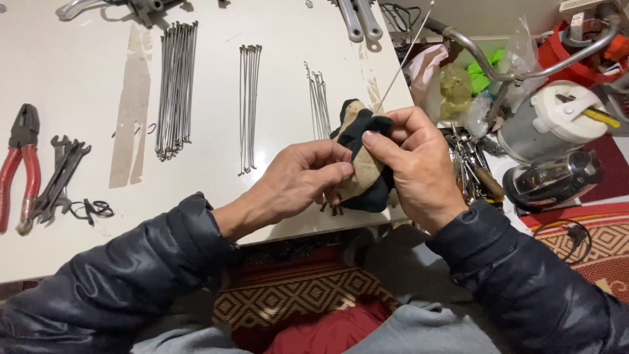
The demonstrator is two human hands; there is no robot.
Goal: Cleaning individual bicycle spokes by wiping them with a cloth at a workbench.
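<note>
My right hand [411, 164] grips a tan and black cloth [364, 172] wrapped around a thin metal spoke [405, 56] that rises toward the upper right. My left hand [303, 177] pinches the spoke's lower end just below the cloth, over the near edge of the white table [78, 78]. Several more spokes hang from my left fingers. Both sleeves are dark and padded.
Three bundles of spokes [175, 88] lie on the table, with red-handled pliers [19, 164] and wrenches [60, 177] at the left. Beyond the right edge are a metal handlebar [511, 69], plastic bags, a white jug [557, 118] and a kettle [553, 180]. A patterned rug lies below.
</note>
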